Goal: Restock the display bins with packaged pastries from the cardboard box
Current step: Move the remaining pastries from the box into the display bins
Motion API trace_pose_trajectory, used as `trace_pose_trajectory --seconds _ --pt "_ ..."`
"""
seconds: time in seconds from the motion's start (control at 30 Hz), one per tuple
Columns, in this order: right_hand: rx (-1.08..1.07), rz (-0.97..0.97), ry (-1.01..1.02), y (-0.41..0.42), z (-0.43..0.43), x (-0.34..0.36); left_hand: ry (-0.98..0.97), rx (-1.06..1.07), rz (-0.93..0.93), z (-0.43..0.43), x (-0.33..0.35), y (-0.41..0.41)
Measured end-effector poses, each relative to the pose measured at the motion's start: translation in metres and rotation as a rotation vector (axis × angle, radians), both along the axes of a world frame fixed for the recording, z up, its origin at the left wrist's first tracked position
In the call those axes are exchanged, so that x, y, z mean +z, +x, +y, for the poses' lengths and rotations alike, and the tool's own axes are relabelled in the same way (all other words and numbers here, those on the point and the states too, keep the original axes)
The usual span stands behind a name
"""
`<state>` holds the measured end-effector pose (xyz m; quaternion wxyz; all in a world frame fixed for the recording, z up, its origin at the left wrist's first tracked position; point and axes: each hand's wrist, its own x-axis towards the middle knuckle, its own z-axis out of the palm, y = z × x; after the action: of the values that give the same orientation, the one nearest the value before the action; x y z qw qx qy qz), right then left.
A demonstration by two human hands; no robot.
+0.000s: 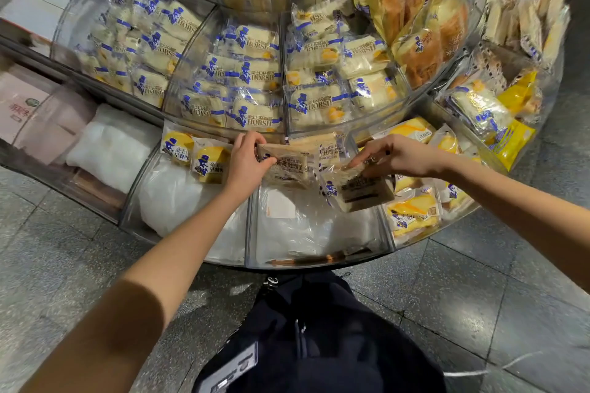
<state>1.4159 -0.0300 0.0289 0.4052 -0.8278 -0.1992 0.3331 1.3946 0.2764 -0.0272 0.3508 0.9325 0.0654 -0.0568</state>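
At the front bin (250, 226): clear curved compartment on the lowest tier, with white plastic bags (306, 226) lying in its bottom.
Left hand (245, 163): grip curled round the left edge of a brown toast packet (287, 167), held at the back of the bin.
Right hand (392, 155): grip pinching the top of a second toast packet (360, 193), tilted, just right of the first.
Yellow cake packets (198, 153): two, in the next bin, left of the left hand.
Upper tier: bins full of white sandwich packets (249, 80).
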Motion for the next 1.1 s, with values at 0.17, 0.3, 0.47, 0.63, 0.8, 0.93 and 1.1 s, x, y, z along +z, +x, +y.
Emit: trace_pose_trajectory --seconds 0.17,0.3,0.47,0.63,0.8,0.93,1.1 --pt "-0.089 -0.101 0.062 -0.010 0.021 -0.015 0.015 0.043 -0.056 -0.004 -0.006 -0.005" --pt "-0.015 -0.439 -0.050 -0.004 0.033 -0.029 0.121 -0.098 -0.116 -0.003 -0.011 -0.010" --pt "-0.157 -0.534 -0.141 -0.008 0.040 -0.052 0.304 -0.454 -0.374 -0.007 -0.028 -0.022" --pt "-0.297 -0.593 -0.133 -0.018 0.046 -0.066 0.569 -0.755 -0.290 -0.021 -0.047 -0.030" --pt "0.092 -0.843 -0.361 -0.022 0.028 -0.081 0.668 -0.735 -0.207 -0.024 -0.046 -0.018" --pt "0.327 -0.890 -0.527 -0.025 0.020 -0.089 0.741 -0.719 -0.177 -0.025 -0.041 -0.017" --pt "0.269 -0.851 -0.589 -0.026 0.024 -0.099 0.709 -0.666 -0.212 -0.030 -0.037 -0.017"
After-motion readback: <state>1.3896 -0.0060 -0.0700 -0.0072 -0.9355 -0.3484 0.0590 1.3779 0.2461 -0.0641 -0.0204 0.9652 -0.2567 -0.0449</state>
